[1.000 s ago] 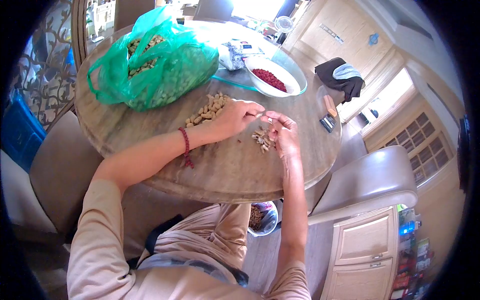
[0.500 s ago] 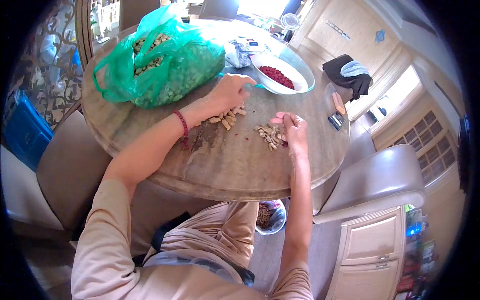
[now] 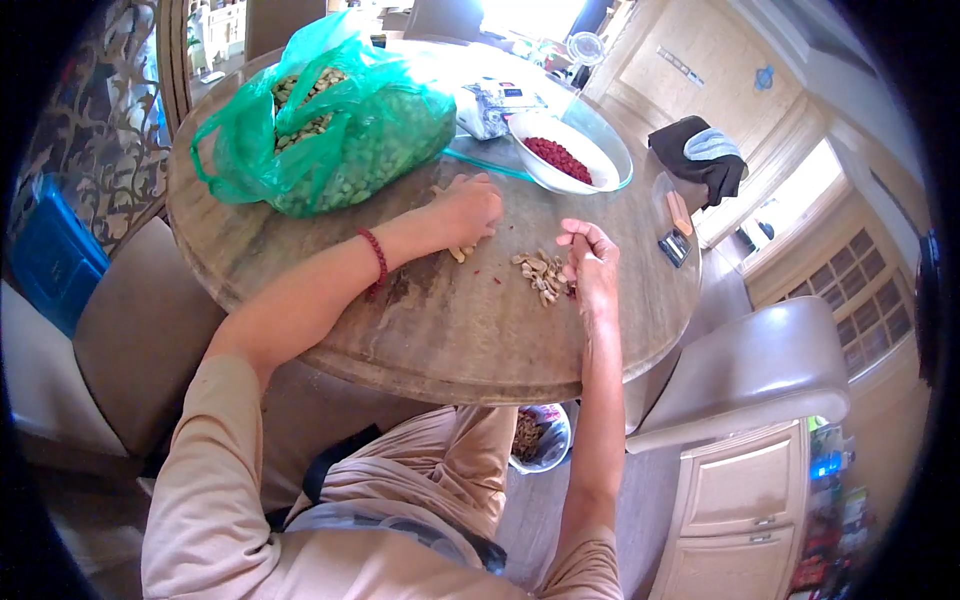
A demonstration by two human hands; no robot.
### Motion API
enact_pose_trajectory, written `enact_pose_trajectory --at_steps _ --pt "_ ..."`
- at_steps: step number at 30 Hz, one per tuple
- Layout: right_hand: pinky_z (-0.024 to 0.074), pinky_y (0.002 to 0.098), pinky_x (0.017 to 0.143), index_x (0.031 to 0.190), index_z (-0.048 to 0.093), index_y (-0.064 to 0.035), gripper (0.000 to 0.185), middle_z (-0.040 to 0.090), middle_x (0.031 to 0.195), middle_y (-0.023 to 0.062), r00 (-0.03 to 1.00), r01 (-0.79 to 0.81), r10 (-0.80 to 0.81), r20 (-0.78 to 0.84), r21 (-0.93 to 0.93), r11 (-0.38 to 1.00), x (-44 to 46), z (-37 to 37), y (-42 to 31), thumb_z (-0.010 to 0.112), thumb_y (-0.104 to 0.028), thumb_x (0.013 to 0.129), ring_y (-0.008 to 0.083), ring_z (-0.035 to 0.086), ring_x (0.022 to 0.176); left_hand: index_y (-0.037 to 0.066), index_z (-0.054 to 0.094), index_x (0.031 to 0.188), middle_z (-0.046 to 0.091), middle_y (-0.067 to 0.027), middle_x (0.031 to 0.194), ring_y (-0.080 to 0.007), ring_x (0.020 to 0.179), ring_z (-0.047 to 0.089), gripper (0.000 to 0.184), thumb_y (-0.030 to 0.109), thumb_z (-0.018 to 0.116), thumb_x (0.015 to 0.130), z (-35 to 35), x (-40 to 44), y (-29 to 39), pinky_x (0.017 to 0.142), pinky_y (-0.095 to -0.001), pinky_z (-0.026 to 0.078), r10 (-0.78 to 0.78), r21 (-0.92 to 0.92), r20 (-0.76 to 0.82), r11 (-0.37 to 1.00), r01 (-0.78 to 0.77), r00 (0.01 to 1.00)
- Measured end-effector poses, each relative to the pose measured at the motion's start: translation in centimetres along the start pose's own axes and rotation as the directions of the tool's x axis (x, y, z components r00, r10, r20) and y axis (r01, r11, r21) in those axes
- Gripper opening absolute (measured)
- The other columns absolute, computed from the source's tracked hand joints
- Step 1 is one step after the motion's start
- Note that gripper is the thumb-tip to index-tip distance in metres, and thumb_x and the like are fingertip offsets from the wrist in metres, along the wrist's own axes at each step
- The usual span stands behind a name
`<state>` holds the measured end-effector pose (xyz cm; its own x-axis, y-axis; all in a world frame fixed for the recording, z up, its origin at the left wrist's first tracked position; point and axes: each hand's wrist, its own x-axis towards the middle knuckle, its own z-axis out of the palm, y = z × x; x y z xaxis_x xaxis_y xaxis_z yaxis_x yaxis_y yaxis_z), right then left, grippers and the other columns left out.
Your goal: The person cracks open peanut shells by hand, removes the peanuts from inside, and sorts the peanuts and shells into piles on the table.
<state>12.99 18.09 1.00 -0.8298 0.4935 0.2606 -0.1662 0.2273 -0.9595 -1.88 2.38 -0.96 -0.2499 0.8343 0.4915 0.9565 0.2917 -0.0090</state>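
Note:
My left hand (image 3: 468, 210) rests on the tabletop with its fingers curled down over a small pile of unshelled peanuts (image 3: 461, 254); what the fingertips hold is hidden. A red bead bracelet (image 3: 374, 260) circles that wrist. To the right, my right hand (image 3: 594, 262) is raised a little with bent fingers, and I cannot make out what lies in them. Just left of it is a heap of split peanut shells (image 3: 541, 276). Some dark red bits show under its edge. A green plastic bag (image 3: 380, 150) full of unshelled peanuts stands beyond my left hand.
A white bowl (image 3: 606, 160) holds red-skinned peanut kernels (image 3: 556, 158) at the back. Beside it lies a printed plastic packet (image 3: 490, 104). A dark small box (image 3: 674, 248) sits at the right table edge (image 3: 440, 385). Below is a lined bin (image 3: 553, 447) with shells.
My left hand has moved down and slightly right onto the unshelled peanuts, covering most of them. The fingers of my right hand have lifted and loosened slightly.

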Motion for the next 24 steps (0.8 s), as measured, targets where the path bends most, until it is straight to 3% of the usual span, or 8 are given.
enact_pose_trajectory --at_steps 5,7,8,10,11,13,19,24 --pt "0.0284 0.0174 0.040 0.098 0.059 -0.0032 0.018 0.056 0.076 0.0016 0.999 0.041 -0.040 -0.023 0.019 0.999 -0.1 0.2 0.1 0.044 -0.009 0.090 0.0005 0.035 0.047 0.010 0.067 0.076 0.061 -0.0060 0.079 -0.0203 0.077 0.056 0.007 0.014 0.066 0.069 -0.8 0.6 0.3 0.066 -0.0332 0.045 -0.004 -0.246 -0.203 0.968 -0.047 0.979" --pt "0.0285 0.0172 0.040 0.097 0.060 -0.0037 0.017 0.056 0.075 0.0009 0.999 0.037 -0.037 -0.002 0.023 0.999 -0.2 0.4 0.0 0.046 -0.012 0.090 0.0005 0.035 0.047 0.008 0.068 0.085 0.063 -0.0044 0.073 -0.0116 0.062 0.055 0.012 0.010 0.065 0.074 -1.7 0.7 1.1 0.056 -0.0259 0.045 -0.209 -0.708 -0.151 0.705 0.043 0.966" --pt "0.0286 0.0170 0.040 0.096 0.061 -0.0041 0.017 0.056 0.073 0.0001 0.999 0.030 -0.031 0.018 0.028 0.999 -0.3 0.5 -0.1 0.048 -0.014 0.090 0.0004 0.035 0.047 0.008 0.068 0.085 0.063 -0.0044 0.073 -0.0116 0.062 0.055 0.012 0.010 0.065 0.074 -1.9 0.7 1.4 0.056 -0.0259 0.045 -0.210 -0.707 -0.154 0.706 0.040 0.965" --pt "0.0301 0.0172 0.042 0.093 0.062 -0.0033 0.017 0.056 0.072 -0.0009 0.999 0.011 -0.012 0.047 0.024 1.000 -0.4 0.3 -0.1 0.050 -0.016 0.090 0.0004 0.037 0.049 0.003 0.065 0.093 0.065 -0.0048 0.077 -0.0069 0.059 0.054 0.017 0.010 0.062 0.078 -2.0 0.8 1.9 0.054 -0.0224 0.045 -0.260 -0.906 -0.098 0.423 0.022 0.961" --pt "0.0315 0.0174 0.044 0.090 0.062 -0.0024 0.018 0.056 0.070 -0.0019 0.997 -0.012 0.010 0.076 0.022 1.000 -0.4 0.3 -0.1 0.053 -0.017 0.089 0.0005 0.038 0.051 0.003 0.065 0.093 0.065 -0.0048 0.077 -0.0069 0.059 0.054 0.017 0.010 0.062 0.078 -2.1 0.8 2.0 0.054 -0.0224 0.045 -0.260 -0.906 -0.102 0.423 0.019 0.960" --pt "0.0325 0.0177 0.047 0.088 0.063 -0.0016 0.018 0.055 0.069 -0.0029 0.994 0.062 -0.061 0.091 -0.014 0.998 -0.2 0.5 0.4 0.054 -0.017 0.089 0.0007 0.039 0.053 -0.002 0.063 0.093 0.065 -0.0068 0.082 -0.0091 0.065 0.059 0.018 0.009 0.062 0.079 -2.0 0.9 2.2 0.059 -0.0220 0.048 -0.287 -0.989 0.076 0.099 0.109 0.955" --pt "0.0324 0.0178 0.051 0.083 0.064 0.0004 0.012 0.052 0.066 -0.0066 0.983 0.177 -0.172 0.065 -0.080 0.981 -0.8 1.5 0.1 0.060 -0.011 0.084 0.0004 0.040 0.058 -0.004 0.061 0.092 0.065 -0.0112 0.082 -0.0141 0.072 0.062 0.019 0.007 0.067 0.076 -1.9 0.6 3.1 0.065 -0.0250 0.052 -0.321 -0.985 0.140 -0.139 0.100 0.937" --pt "0.0376 0.0192 0.056 0.083 0.063 0.0028 0.010 0.056 0.070 -0.0028 0.952 0.305 -0.297 0.078 -0.117 0.945 -0.7 1.0 0.2 0.062 -0.007 0.081 0.0033 0.045 0.062 -0.004 0.062 0.090 0.065 -0.0115 0.080 -0.0140 0.070 0.062 0.019 0.005 0.068 0.074 -0.8 0.4 3.5 0.065 -0.0248 0.051 -0.331 -0.972 0.151 -0.222 0.078 0.932"
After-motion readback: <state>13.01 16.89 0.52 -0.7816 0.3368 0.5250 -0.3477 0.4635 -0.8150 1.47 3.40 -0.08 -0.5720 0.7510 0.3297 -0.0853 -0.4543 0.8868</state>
